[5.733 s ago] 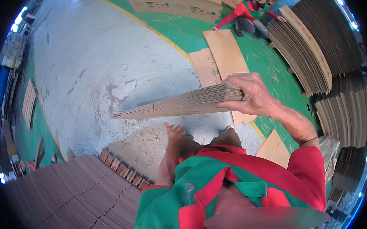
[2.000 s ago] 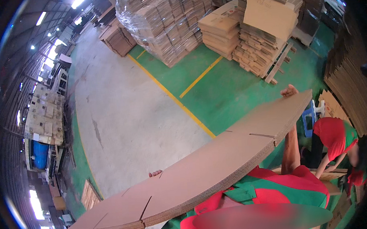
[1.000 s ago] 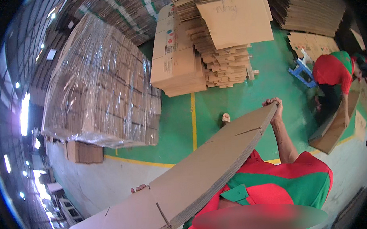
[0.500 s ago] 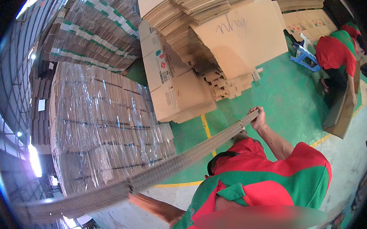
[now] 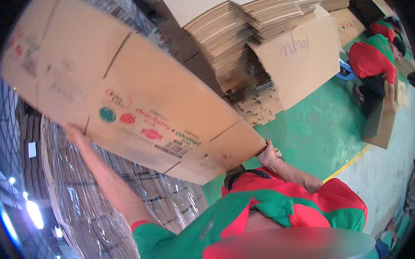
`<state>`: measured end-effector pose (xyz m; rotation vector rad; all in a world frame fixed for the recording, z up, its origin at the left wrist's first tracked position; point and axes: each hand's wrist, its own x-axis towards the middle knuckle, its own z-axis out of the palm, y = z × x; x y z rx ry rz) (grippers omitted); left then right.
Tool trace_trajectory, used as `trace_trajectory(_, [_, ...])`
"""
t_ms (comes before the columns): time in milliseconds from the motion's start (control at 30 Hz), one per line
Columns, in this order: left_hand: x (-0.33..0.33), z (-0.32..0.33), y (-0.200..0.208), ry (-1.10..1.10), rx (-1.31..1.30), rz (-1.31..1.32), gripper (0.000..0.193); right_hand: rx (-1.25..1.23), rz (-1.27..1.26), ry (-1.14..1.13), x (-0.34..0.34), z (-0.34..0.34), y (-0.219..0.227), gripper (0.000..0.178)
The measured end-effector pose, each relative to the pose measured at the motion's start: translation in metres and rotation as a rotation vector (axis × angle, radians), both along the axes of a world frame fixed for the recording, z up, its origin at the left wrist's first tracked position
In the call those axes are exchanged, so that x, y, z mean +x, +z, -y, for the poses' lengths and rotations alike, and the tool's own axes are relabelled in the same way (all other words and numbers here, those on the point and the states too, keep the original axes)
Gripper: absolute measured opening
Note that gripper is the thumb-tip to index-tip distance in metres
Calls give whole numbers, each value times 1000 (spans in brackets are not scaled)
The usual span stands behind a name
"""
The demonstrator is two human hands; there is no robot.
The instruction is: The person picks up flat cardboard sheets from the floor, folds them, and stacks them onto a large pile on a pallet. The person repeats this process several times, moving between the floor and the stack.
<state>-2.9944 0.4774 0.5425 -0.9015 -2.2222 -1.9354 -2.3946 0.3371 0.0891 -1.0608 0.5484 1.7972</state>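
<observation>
A bundle of flattened cardboard boxes (image 5: 135, 91) is raised across the left half of the view, its broad printed side showing and tilted. My left hand (image 5: 78, 135) grips its lower long edge, arm stretched out; the fingers are partly hidden at the edge. At the opposite end, my right hand (image 5: 268, 153) is closed round the corner nearest my body. The bundle's far side is out of sight.
Tall cardboard stacks (image 5: 226, 39) stand ahead, with a large board (image 5: 302, 54) beside them. Wrapped pallets (image 5: 112, 200) rise at the left. To the right, a person (image 5: 375, 64) bends over a cardboard piece (image 5: 381, 125) near a blue stool (image 5: 345, 69) on the green floor (image 5: 301, 120).
The bundle has turned from edge-on to showing its broad printed face, and its left end has swung up. My left arm has reached farther out, while my right hand keeps its corner.
</observation>
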Motion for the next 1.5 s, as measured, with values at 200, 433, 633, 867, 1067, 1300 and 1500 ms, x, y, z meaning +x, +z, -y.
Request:
trace_trajectory(200, [-62, -117, -263, -399, -358, -113, 33, 48, 56, -46, -74, 22, -54, 56])
trace_trajectory(433, [54, 35, -475, -565, -857, 105, 67, 89, 284, 75, -110, 37, -125, 73])
trace_trajectory(633, [56, 95, -487, -414, -833, 267, 70, 202, 176, -29, -133, 39, -84, 85])
trace_trajectory(867, [69, 106, -495, -277, -795, 148, 67, 86, 208, 135, -152, 26, -82, 87])
trace_trajectory(1067, [52, 54, -508, -275, -842, 127, 67, 670, 1077, 693, -152, 3, -93, 71])
trace_trajectory(1300, [71, 47, -492, -215, -810, 197, 72, 602, 1503, 769, -163, 11, -106, 76])
trace_trajectory(1500, [77, 68, -484, -371, -853, 194, 78, -144, 921, 32, -203, -19, -106, 75])
